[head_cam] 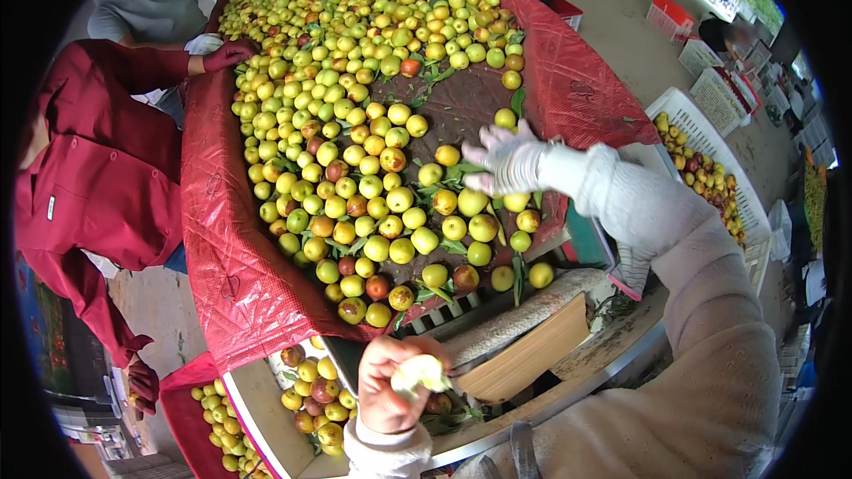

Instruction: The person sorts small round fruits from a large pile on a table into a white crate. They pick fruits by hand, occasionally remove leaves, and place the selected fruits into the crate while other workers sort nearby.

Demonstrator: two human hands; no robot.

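Note:
A heap of green, yellow and brown-flecked jujube fruits point(326, 80) lies on a table draped with a quilted red cover point(253, 293). My left hand point(389, 386), bare, holds a bitten pale fruit point(421, 374) near the table's lower edge. My right hand point(504, 159), in a striped glove, reaches over the loose fruits and leaves at the right with its fingers spread. Nothing shows in its grasp, though its palm is hidden. Below it lie a rolled light cloth point(519, 313) and a cardboard strip point(526, 352).
Below left stand a compartment of fruits point(316, 406) and a red-lined crate point(180, 379). A white basket of fruits point(715, 146) is at my right. A co-worker in a red jacket point(100, 193) and another in grey point(150, 10) stand along the left side; a person sits beyond.

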